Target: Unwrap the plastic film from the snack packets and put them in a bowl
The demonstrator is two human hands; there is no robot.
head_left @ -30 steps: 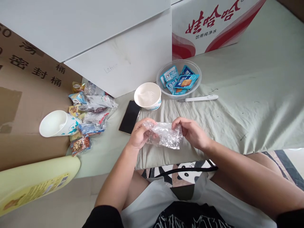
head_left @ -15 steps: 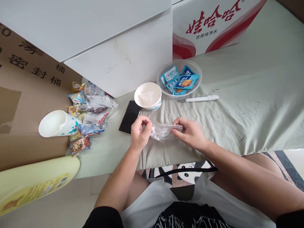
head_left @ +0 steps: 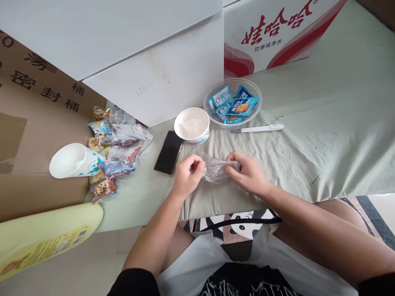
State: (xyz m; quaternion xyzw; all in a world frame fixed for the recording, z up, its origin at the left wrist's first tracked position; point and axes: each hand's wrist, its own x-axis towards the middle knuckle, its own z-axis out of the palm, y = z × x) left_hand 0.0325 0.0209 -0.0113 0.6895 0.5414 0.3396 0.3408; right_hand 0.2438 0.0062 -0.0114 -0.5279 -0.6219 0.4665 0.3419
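Note:
A crumpled clear plastic bag (head_left: pixel 215 171) is stretched between my two hands, just above the cloth near its front edge. My left hand (head_left: pixel 189 174) pinches the bag's left end between thumb and fingers. At the other end, my right hand (head_left: pixel 247 172) grips the plastic with the thumb on the near side. A white paper bowl (head_left: pixel 201 135) with a blue-green pattern stands upright beyond my hands. Left of my left hand lies a dark phone (head_left: pixel 168 153), flat on the cloth.
Behind the bowl is a clear plastic tub (head_left: pixel 260 107) of blue snack packets (head_left: pixel 241 106). A white utility knife (head_left: pixel 262 128) lies before it. At left are a tipped paper cup (head_left: pixel 88 162) and several wrapped snacks (head_left: pixel 123 142). White cartons (head_left: pixel 185 82) line the back.
My left hand has moved slightly right, toward my right hand, so the plastic bag between them is shorter and more bunched. My right hand has barely moved.

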